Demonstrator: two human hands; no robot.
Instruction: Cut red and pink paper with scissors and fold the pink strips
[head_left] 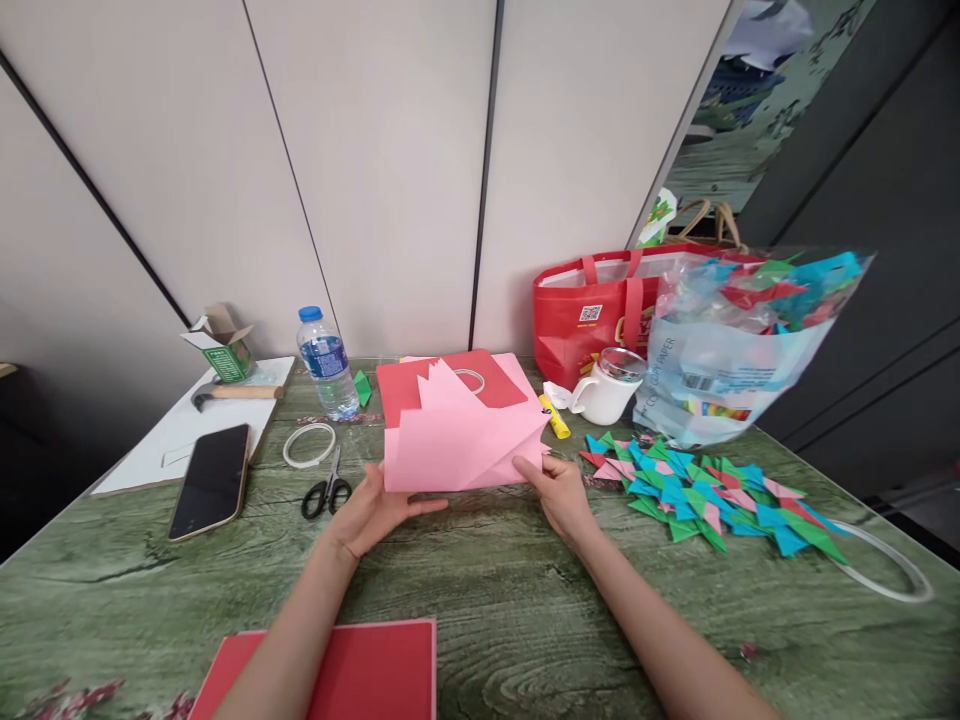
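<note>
A folded sheet of pink paper is in front of me, its lower edge turned toward me. My right hand pinches its lower right corner, thumb on top. At the lower left corner is my left hand, its thumb stretched out below the paper's edge and apart from its fingers. Those fingertips are partly hidden at the paper's left edge. Behind the folded sheet, pointed pink paper pieces lie over red paper. Black-handled scissors rest just left of my left hand.
Leftward are a phone, hammer, small box, water bottle and tape roll. Rightward are a glue stick, white mug, folded paper pieces, plastic bag and red bag. Red paper lies nearest me.
</note>
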